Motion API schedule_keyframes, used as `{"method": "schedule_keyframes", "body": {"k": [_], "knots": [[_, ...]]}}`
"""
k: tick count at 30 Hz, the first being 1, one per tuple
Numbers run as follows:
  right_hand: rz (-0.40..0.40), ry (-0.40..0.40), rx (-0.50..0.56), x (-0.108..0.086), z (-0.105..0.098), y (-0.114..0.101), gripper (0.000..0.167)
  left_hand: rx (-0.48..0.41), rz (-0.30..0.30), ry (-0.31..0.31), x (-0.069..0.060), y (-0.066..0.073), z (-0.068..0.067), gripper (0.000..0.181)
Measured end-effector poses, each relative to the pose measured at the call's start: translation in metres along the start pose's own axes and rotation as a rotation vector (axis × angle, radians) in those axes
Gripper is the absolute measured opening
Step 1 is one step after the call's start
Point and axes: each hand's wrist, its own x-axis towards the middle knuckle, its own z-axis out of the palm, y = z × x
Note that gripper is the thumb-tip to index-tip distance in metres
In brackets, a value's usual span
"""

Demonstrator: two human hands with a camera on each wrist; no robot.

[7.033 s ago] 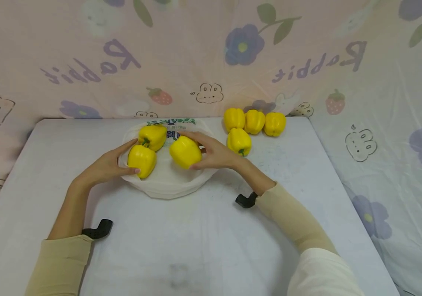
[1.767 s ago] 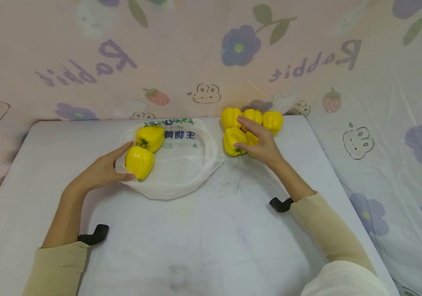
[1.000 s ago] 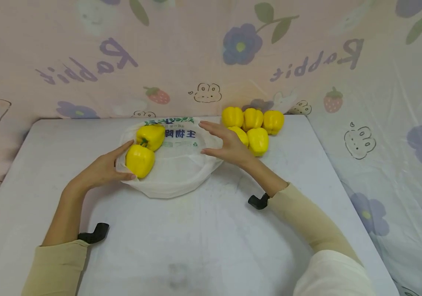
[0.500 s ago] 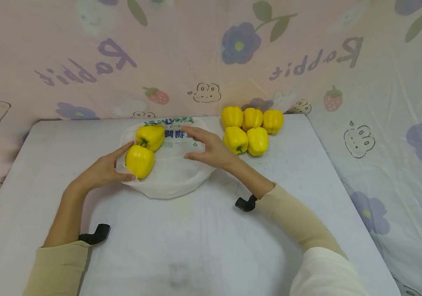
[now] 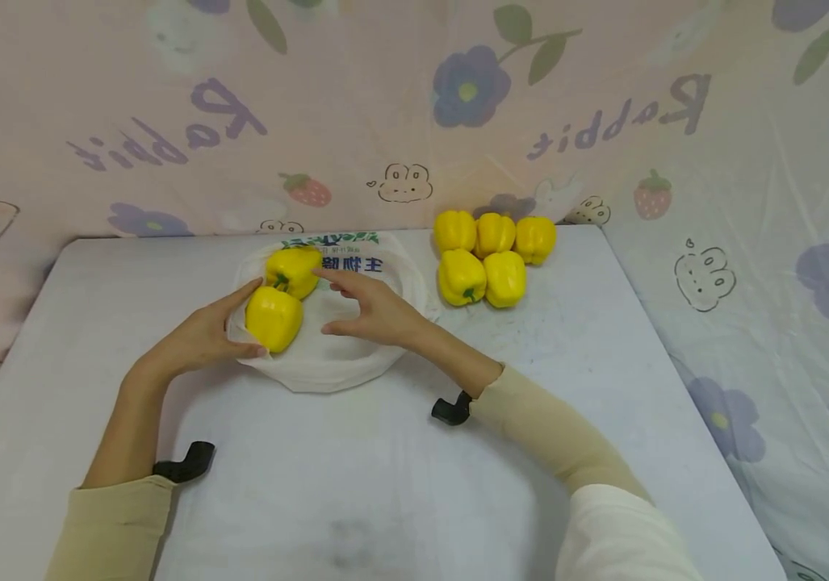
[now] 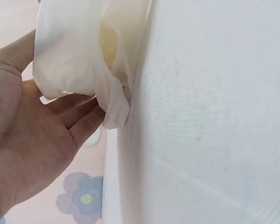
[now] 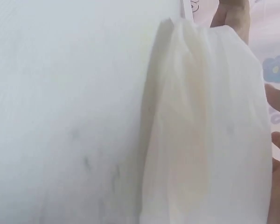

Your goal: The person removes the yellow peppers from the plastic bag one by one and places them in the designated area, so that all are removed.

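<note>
Right hand [image 5: 378,313] has moved left over the white bag [image 5: 334,376]; fingers and thumb parted, holding nothing, fingertips close to the far pepper [image 5: 290,270], contact unclear. Left hand [image 5: 199,335] grips the bag's left rim. Far pepper and near pepper [image 5: 274,320], both yellow, lie together in the bag's left side. To the right, five yellow peppers [image 5: 496,236], three far, two near, clustered on the desk [image 5: 356,476]. Patterned cloth [image 5: 356,105] beyond.
</note>
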Motion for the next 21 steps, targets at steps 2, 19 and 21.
{"method": "schedule_keyframes", "body": {"k": [2, 19, 21], "knots": [[0.004, -0.003, -0.01, 0.003, 0.006, -0.002, 0.079, -0.001, 0.001, 0.002, 0.0, 0.0, 0.0, 0.111], [0.135, -0.037, -0.135, 0.025, 0.041, -0.016, 0.082, -0.033, 0.014, -0.003, -0.001, -0.002, 0.0, 0.111], [0.152, -0.052, -0.172, 0.028, 0.045, -0.016, 0.083, -0.039, 0.015, -0.004, -0.001, -0.002, 0.0, 0.111]]}}
